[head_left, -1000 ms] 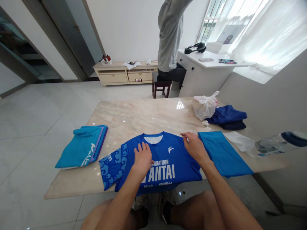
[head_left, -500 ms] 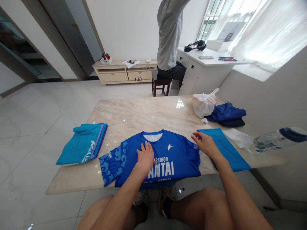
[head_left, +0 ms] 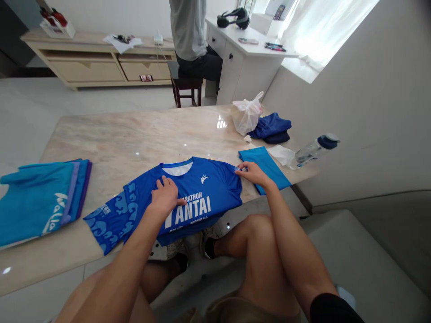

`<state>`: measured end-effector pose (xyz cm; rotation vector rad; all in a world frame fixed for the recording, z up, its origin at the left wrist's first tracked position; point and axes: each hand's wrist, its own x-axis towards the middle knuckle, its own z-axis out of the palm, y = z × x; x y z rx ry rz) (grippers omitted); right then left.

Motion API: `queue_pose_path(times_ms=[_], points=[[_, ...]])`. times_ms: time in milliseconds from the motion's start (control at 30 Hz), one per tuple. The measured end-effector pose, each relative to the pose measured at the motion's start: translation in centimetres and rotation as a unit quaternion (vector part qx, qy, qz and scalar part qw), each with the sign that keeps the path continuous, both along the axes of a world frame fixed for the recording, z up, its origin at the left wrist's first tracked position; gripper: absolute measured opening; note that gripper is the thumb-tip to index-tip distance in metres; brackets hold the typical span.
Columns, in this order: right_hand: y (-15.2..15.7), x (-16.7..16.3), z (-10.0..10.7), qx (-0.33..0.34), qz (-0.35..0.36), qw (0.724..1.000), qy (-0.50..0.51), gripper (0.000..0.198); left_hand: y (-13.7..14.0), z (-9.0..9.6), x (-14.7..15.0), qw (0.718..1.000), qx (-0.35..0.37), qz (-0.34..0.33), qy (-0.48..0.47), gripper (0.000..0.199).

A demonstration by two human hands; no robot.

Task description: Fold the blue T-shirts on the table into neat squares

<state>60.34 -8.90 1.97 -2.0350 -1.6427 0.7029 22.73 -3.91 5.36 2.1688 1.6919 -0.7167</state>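
A blue T-shirt (head_left: 218, 179) with white lettering lies front up on the table, its lower part reaching past the near edge. Its patterned sleeve on the left is spread out flat. My left hand (head_left: 164, 196) rests on the chest below the white-lined collar, fingers spread. At the other shoulder, my right hand (head_left: 253, 173) pinches the sleeve's end between thumb and fingers. Just beyond that hand lies a flat, folded lighter blue cloth (head_left: 266, 163). To the left, several folded garments (head_left: 43, 193) in teal, lilac, blue and purple are stacked.
On the marble-look table (head_left: 134, 134) stand a knotted white plastic bag (head_left: 247, 115) and a clear bottle (head_left: 314, 150) with a dark blue lid. Dark blue clothing (head_left: 271, 126) lies beside the bag. A person in grey (head_left: 189, 31) sits by a white desk (head_left: 245, 63).
My view has swung to the right and tilted down. My right hand has gone from hovering beside the shirt's sleeve to gripping its end. My left hand stays on the chest.
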Motion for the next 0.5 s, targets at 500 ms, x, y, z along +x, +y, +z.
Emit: queue_pose_path(times_ms=[500], points=[[-0.8, -0.1, 1.6, 0.038, -0.152, 0.985, 0.077, 0.057, 0.4, -0.5, 0.1, 1.0, 0.009, -0.007, 0.004, 0.131]])
